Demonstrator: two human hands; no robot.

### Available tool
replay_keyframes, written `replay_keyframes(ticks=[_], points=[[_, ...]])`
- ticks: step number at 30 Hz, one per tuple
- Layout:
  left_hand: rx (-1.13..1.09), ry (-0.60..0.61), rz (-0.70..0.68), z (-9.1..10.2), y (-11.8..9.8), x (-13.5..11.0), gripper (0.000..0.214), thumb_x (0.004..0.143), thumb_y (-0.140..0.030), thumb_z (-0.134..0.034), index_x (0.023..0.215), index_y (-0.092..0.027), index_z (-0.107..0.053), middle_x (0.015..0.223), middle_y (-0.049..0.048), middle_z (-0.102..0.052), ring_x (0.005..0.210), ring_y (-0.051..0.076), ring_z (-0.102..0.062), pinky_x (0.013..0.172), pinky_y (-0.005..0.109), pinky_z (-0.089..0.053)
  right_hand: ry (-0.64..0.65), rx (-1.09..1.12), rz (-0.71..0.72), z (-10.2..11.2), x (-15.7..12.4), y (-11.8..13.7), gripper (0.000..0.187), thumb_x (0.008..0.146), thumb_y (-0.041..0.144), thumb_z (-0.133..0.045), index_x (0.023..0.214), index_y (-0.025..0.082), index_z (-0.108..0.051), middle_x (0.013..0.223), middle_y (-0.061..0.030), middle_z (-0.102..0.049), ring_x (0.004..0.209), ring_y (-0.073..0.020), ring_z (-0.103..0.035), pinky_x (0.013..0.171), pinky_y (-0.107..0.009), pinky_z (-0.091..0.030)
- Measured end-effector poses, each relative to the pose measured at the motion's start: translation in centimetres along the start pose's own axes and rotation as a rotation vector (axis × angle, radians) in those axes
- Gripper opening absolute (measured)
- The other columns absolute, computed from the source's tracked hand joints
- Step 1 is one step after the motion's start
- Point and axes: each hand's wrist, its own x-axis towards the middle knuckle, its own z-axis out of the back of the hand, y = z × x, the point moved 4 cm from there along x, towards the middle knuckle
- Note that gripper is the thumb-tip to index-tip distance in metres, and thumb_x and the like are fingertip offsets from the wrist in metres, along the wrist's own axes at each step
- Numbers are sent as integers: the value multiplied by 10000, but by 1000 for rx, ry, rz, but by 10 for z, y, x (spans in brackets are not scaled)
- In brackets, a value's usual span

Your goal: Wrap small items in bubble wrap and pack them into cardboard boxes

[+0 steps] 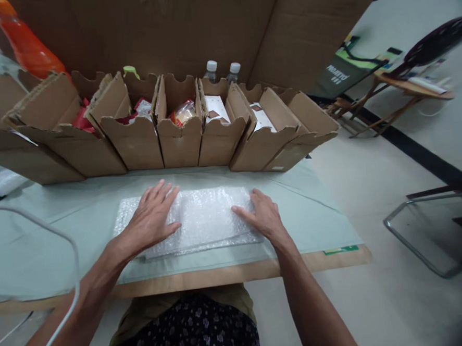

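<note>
Sheets of bubble wrap (pixel 212 210) lie flat on the pale green cloth (pixel 88 218) in front of me, their edges slightly out of line. My left hand (pixel 151 214) rests on the left part of the wrap with its fingers spread. At the right end is my right hand (pixel 262 213), its thumb over the wrap and its fingers stretched along the right edge. Neither hand is closed around anything. Whether something lies under the wrap I cannot tell.
Cardboard bins (pixel 180 145) stand in a row behind the wrap, several holding packets and boxes. An orange bottle (pixel 31 49) and two clear bottles (pixel 211 70) rise behind them. A grey cable (pixel 74 255) loops at left. A wooden chair (pixel 398 87) stands at right.
</note>
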Motion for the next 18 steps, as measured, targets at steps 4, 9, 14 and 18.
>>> replay_keyframes(ticks=[4,9,14,18], points=[[-27,164,-49,-7,8,15,899,789,-431,-702,1575,-198,-332,1647,177,-385,1576,390,-211,1248,606,-144,-1,189,59,-2,-11,8,363,823,439,-715,1069,179,-655,1285,-171,-686,1235,-355,-614,1017,-465,-479],[-16,308,-39,4,17,27,1102,713,-574,-762,1611,-170,-268,1679,220,-282,1583,414,-153,1241,633,-96,-154,461,192,9,-33,23,184,869,365,-639,989,231,-599,890,-49,-737,815,-247,-704,750,-357,-558],[-107,350,-107,22,12,38,1108,695,-646,-731,1609,-203,-289,1670,172,-339,1568,396,-226,1243,588,-142,-515,430,711,31,-92,49,266,875,119,-549,1086,278,-571,1130,-96,-761,1004,-245,-737,803,-380,-573],[-233,419,-168,28,-5,36,560,786,-441,-675,1313,-256,-633,1327,89,-698,1241,310,-620,1091,429,-404,-528,359,903,38,-130,58,230,920,117,-502,1071,282,-559,1140,-112,-767,972,-244,-742,711,-380,-568]])
